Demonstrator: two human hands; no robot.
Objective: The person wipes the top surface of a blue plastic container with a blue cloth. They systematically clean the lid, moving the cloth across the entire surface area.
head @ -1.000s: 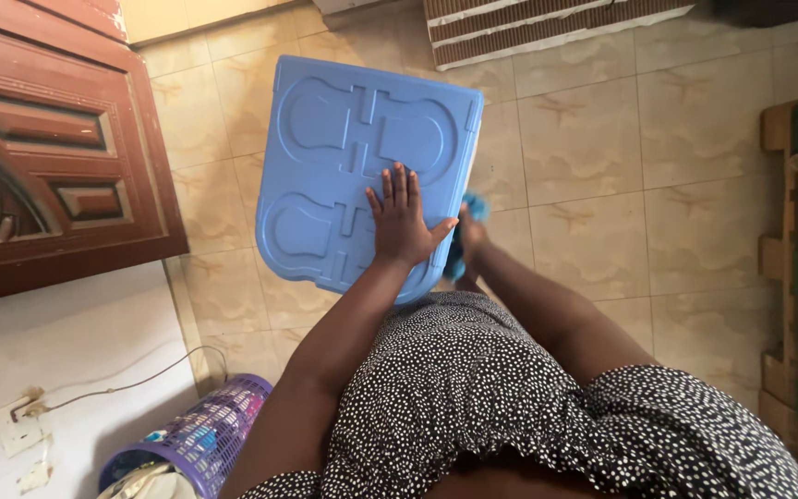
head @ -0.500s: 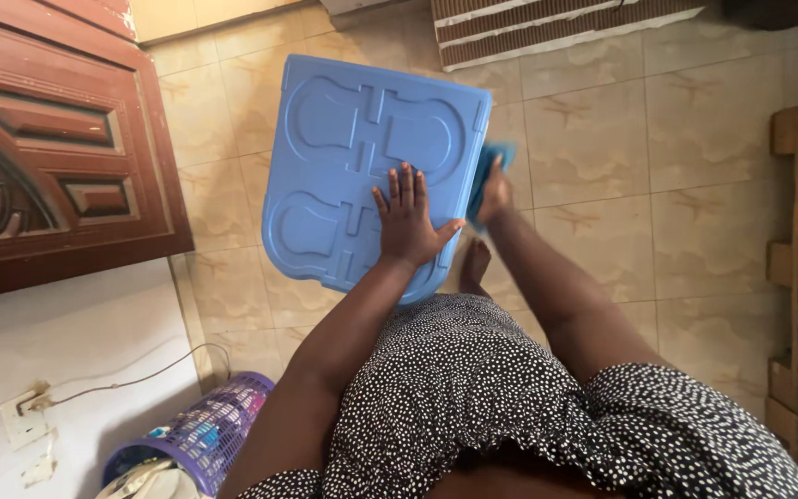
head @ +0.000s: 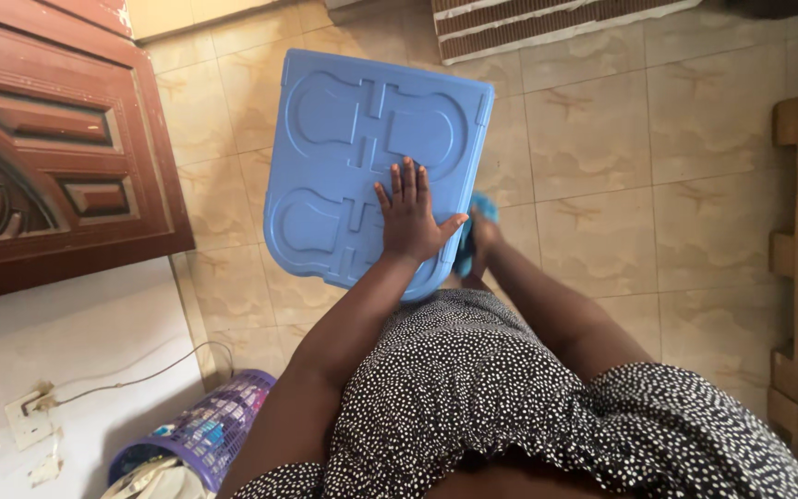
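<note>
— Where is your left hand?

— My left hand [head: 410,220] lies flat on the pale blue moulded plastic panel [head: 353,139], fingers spread and released, palm pressing near its five o'clock corner.

— And the panel itself?

— It stands over the beige tiled floor [head: 602,139], reaching from my hand toward twelve o'clock, its recessed shapes facing me.

— Your right hand?

— My right hand [head: 484,231] is at the panel's right edge, about three o'clock from my left, with a bright blue cloth [head: 469,233] against the edge. The panel hides most of those fingers, so I cannot tell how they close.

— What else is near?

— A carved reddish-brown wooden door [head: 57,157] at nine o'clock, a purple plastic basket [head: 210,434] at seven.
</note>
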